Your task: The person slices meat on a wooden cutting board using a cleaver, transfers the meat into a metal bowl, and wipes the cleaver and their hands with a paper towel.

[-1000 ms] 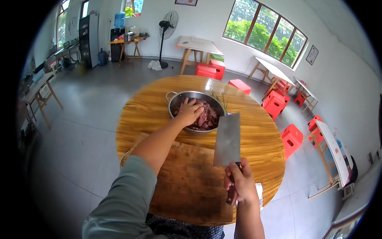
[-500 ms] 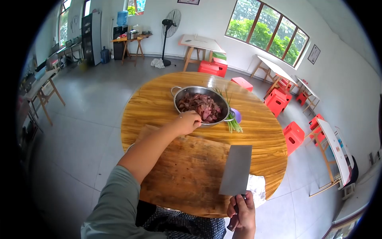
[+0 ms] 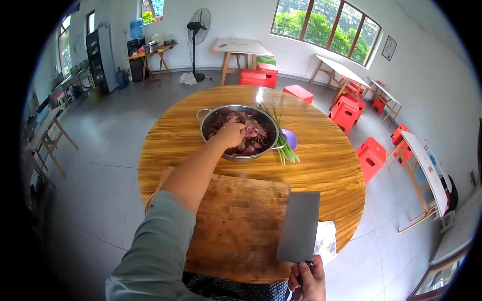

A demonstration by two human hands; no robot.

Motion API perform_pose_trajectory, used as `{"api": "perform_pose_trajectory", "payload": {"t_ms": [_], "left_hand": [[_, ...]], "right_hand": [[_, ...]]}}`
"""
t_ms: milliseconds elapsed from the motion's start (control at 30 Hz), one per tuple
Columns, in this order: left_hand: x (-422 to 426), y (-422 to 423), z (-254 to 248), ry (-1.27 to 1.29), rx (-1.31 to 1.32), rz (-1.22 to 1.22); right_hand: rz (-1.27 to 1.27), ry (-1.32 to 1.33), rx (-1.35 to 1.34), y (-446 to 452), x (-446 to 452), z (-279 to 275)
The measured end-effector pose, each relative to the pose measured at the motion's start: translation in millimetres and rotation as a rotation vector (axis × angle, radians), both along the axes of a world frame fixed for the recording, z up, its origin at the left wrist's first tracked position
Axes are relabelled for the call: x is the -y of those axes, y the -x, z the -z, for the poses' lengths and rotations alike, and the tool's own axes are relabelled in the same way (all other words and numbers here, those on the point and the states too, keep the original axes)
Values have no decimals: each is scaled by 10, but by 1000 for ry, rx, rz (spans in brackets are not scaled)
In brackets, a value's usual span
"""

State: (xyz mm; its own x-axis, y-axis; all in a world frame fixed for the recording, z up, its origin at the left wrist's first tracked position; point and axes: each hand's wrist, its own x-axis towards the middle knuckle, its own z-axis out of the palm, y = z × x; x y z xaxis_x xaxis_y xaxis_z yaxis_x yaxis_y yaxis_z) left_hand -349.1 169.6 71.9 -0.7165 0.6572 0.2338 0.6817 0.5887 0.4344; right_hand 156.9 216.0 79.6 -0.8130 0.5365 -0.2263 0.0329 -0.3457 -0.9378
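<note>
On the round wooden table (image 3: 326, 165) sits a metal bowl (image 3: 241, 157) full of sliced dark red meat (image 3: 255, 135). My left hand (image 3: 232, 134) reaches into the bowl, fingers bent down and together on the meat; whether a piece is between them is hidden. Low on the right, my right hand (image 3: 307, 281) is wrapped round the handle of a cleaver (image 3: 300, 226), its broad blade pointing up over the right edge of the wooden cutting board (image 3: 236, 226). Green onions (image 3: 284, 145) lie right of the bowl beside a purple object (image 3: 290, 139).
White crumpled material (image 3: 326, 241) lies at the table's right edge near the cleaver. Red stools (image 3: 371, 156) stand beyond the table, with white tables (image 3: 243, 46) along the walls. A standing fan (image 3: 196, 45) is at the back.
My left hand lay spread on the meat, drew back to the bowl's near rim, and is now over the meat again. The cleaver has come down and nearer my body.
</note>
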Motion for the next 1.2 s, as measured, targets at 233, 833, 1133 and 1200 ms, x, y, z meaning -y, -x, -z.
{"api": "perform_pose_trajectory", "payload": {"t_ms": [233, 833, 1133, 1200], "left_hand": [[-478, -99, -23, 184, 38, -285], [220, 264, -80, 250, 10, -233], [-415, 243, 82, 253, 75, -217], [-435, 152, 65, 275, 53, -153]], "right_hand": [[6, 8, -6, 18, -37, 53], [0, 65, -31, 21, 11, 0], [32, 19, -4, -30, -64, 42], [27, 24, -57, -57, -53, 49]]}}
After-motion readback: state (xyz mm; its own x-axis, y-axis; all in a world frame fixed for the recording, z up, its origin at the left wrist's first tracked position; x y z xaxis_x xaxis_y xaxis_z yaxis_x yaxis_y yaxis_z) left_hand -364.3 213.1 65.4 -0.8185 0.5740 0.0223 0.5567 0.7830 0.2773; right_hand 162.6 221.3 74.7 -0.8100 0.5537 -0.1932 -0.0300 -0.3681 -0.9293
